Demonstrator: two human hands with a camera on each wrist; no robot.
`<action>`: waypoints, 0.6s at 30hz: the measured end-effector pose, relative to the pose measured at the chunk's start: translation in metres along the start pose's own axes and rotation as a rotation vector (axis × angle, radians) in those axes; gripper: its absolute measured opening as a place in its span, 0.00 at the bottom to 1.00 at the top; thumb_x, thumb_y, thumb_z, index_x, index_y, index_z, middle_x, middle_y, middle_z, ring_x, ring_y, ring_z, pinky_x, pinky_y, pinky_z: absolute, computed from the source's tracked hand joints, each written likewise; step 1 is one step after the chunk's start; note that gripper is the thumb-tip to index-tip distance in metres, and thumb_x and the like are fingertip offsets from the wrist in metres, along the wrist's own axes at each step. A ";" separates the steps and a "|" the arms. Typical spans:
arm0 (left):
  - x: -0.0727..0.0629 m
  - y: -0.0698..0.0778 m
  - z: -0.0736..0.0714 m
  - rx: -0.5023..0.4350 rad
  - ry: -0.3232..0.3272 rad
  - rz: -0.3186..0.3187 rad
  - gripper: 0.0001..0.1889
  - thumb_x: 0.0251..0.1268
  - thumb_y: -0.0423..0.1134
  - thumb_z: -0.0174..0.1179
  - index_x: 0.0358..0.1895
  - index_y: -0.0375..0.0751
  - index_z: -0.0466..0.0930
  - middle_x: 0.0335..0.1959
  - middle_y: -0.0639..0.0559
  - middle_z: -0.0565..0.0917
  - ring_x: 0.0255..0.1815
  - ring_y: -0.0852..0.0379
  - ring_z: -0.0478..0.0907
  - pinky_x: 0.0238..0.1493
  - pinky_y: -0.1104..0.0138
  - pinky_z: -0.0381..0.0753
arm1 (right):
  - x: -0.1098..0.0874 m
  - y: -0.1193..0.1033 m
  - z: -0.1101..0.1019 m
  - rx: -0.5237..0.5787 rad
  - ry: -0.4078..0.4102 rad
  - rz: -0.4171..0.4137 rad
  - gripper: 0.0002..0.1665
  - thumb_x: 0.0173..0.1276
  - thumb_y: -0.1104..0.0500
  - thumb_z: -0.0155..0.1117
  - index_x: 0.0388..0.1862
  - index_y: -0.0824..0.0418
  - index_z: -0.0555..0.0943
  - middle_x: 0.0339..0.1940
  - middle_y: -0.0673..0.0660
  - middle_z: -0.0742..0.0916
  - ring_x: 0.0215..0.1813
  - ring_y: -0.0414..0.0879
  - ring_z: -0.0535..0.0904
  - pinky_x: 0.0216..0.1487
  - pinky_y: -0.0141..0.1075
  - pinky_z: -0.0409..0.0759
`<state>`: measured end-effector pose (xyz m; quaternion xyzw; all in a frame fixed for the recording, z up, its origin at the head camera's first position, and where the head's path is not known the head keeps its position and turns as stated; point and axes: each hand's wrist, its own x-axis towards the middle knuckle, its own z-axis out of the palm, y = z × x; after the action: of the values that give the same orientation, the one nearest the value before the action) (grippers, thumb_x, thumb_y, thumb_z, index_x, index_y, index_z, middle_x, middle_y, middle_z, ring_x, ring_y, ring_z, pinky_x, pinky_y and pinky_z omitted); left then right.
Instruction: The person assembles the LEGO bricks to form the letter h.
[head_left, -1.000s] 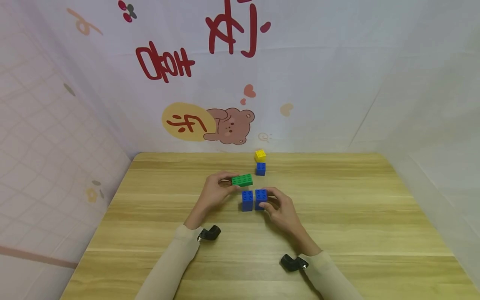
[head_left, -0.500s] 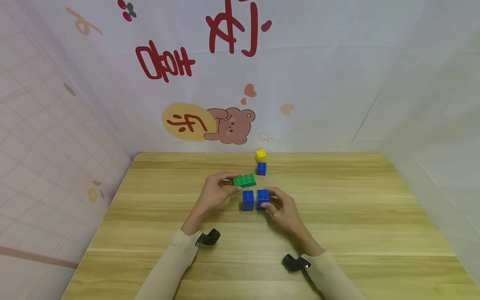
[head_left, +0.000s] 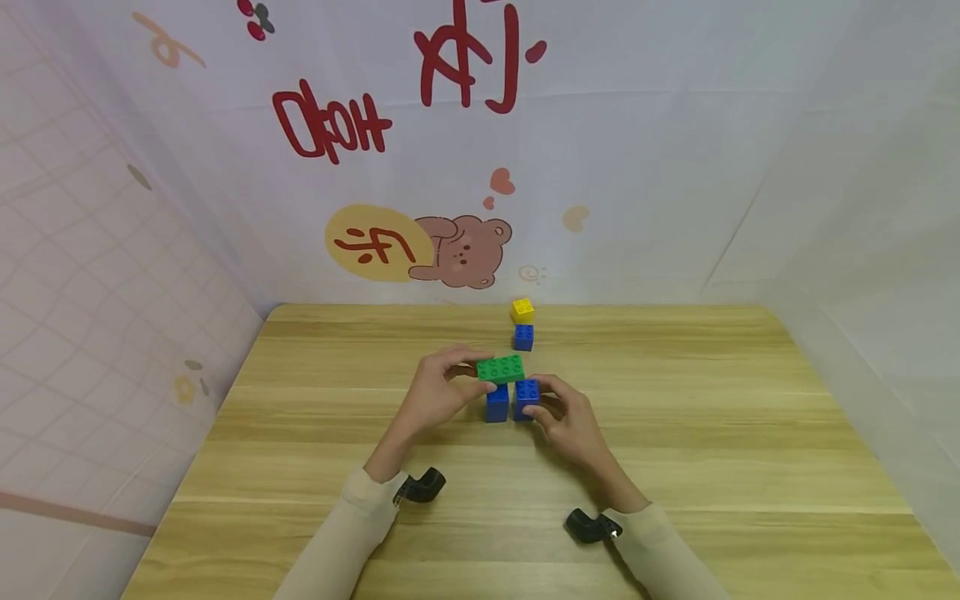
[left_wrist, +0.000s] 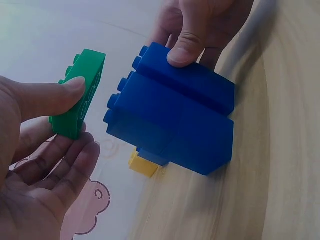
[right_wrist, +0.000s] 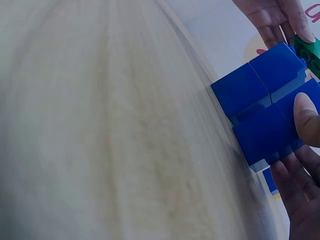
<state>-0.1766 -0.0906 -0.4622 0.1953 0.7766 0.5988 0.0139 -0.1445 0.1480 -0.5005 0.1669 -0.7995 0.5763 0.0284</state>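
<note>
My left hand (head_left: 437,393) pinches a green eight-stud building block (head_left: 500,369) by its left end, thumb in front. In the left wrist view the green block (left_wrist: 82,92) is held apart from the studs of two upright blue block stacks. The left blue stack (head_left: 497,407) stands on the table, its top partly hidden under the green block. Beside it is the right blue stack (head_left: 527,402), which my right hand (head_left: 567,419) grips between thumb and fingers. A seam in the right wrist view shows the left stack (right_wrist: 260,82) is made of two blocks.
Behind the hands, a small blue block (head_left: 523,337) sits on the wooden table (head_left: 675,400). A yellow block (head_left: 522,311) is just beyond it, near the back edge. A printed white curtain (head_left: 637,167) rises behind the table.
My left hand has carried the green block to the right and toward me, over the left blue stack. The right hand and its stack have shifted very slightly right.
</note>
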 end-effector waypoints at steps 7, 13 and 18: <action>-0.002 0.000 0.004 -0.005 -0.006 -0.013 0.20 0.60 0.30 0.74 0.56 0.43 0.86 0.52 0.46 0.86 0.52 0.44 0.83 0.62 0.45 0.83 | 0.000 -0.002 -0.001 0.007 -0.001 0.001 0.21 0.68 0.72 0.68 0.59 0.70 0.79 0.56 0.68 0.86 0.60 0.62 0.83 0.65 0.52 0.82; -0.004 -0.002 0.007 0.006 -0.006 -0.001 0.20 0.58 0.30 0.75 0.55 0.42 0.87 0.51 0.47 0.87 0.52 0.44 0.83 0.62 0.46 0.83 | -0.001 -0.005 -0.001 0.004 0.003 0.006 0.21 0.68 0.72 0.68 0.59 0.70 0.79 0.56 0.68 0.86 0.60 0.62 0.84 0.64 0.53 0.82; -0.004 -0.003 0.009 0.039 -0.016 0.002 0.20 0.58 0.31 0.75 0.56 0.41 0.87 0.51 0.50 0.87 0.51 0.50 0.84 0.62 0.48 0.84 | -0.001 -0.003 0.000 0.004 0.011 0.008 0.21 0.68 0.72 0.68 0.60 0.69 0.79 0.57 0.67 0.86 0.60 0.62 0.83 0.65 0.55 0.81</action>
<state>-0.1711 -0.0844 -0.4681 0.2011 0.7879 0.5818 0.0156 -0.1424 0.1476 -0.4975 0.1605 -0.7987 0.5792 0.0302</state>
